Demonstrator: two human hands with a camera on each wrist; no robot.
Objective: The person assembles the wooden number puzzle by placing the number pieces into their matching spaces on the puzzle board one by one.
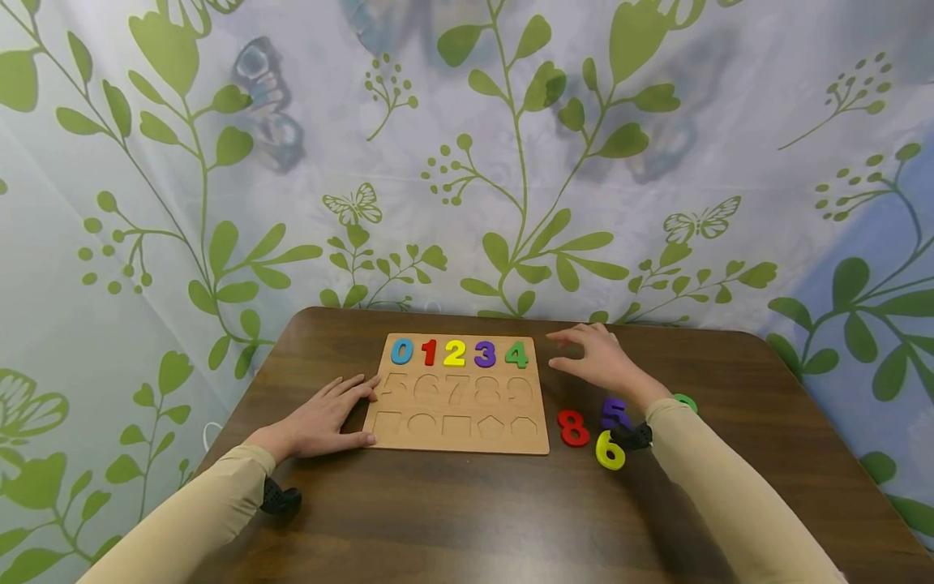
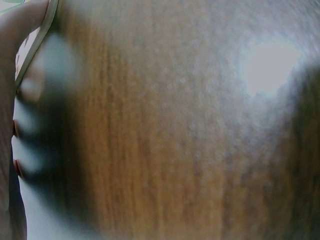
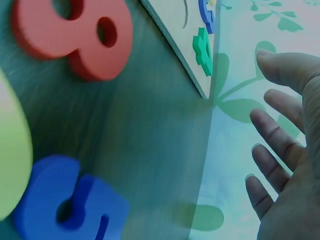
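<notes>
A wooden number puzzle board [image 1: 430, 438] lies on the table, its top row holding a blue 0 [image 1: 402, 351], red 1 [image 1: 429, 352], yellow 2 [image 1: 455, 353], purple 3 [image 1: 485, 354] and green 4 [image 1: 516, 355]. The recesses in the two lower rows hold no pieces. My left hand [image 1: 324, 418] touches the board's left edge with fingers spread. Beyond the board's right edge my right hand [image 1: 600, 359] hovers with thumb and fingers apart, nothing between them; the right wrist view shows the right hand [image 3: 285, 150] with its fingers spread.
Right of the board lie a red 8 [image 1: 573, 428], a yellow 6 [image 1: 610, 451] and a purple 5 [image 1: 615, 412]. A green piece [image 1: 686, 401] is partly hidden behind the right sleeve. A leaf-patterned curtain [image 1: 409, 227] hangs behind the brown table [image 1: 467, 519].
</notes>
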